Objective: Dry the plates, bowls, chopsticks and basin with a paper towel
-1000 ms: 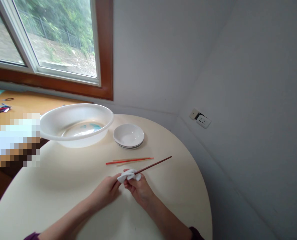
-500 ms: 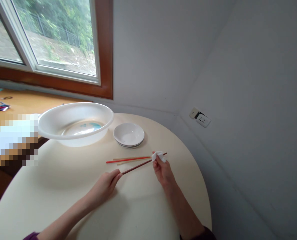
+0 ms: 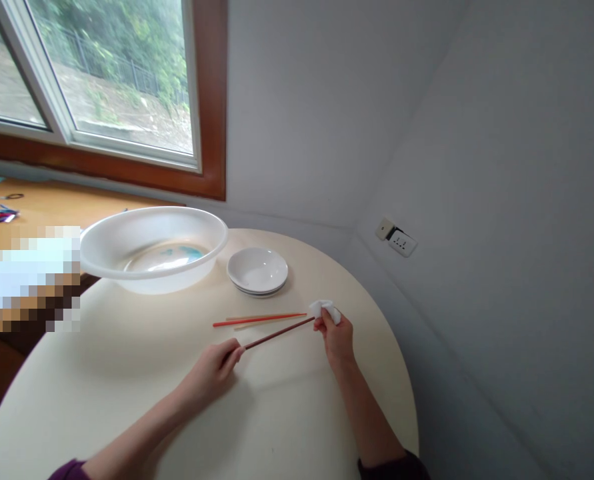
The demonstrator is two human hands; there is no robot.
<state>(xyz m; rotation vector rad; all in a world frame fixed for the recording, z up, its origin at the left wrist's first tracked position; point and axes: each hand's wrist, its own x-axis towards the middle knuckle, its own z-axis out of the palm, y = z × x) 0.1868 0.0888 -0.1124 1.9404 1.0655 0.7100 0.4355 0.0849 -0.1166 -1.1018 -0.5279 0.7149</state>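
Note:
My left hand (image 3: 215,369) pinches the near end of a dark brown chopstick (image 3: 277,333) that slants up to the right above the round cream table (image 3: 127,400). My right hand (image 3: 335,335) is closed on a small white cloth (image 3: 325,309) wrapped round the chopstick's far tip. Just beyond the chopstick, two more chopsticks lie flat on the table: a red one (image 3: 257,321) and a pale one beside it.
A wide white plastic basin (image 3: 151,248) with a little water stands at the back of the table. Stacked small white dishes (image 3: 257,271) sit to its right. A grey wall with a socket (image 3: 395,240) closes the right side. A window and wooden sill lie behind.
My right hand has slid the white cloth along the brown chopstick from near my left hand out to its far tip. My left hand has kept its hold on the near end.

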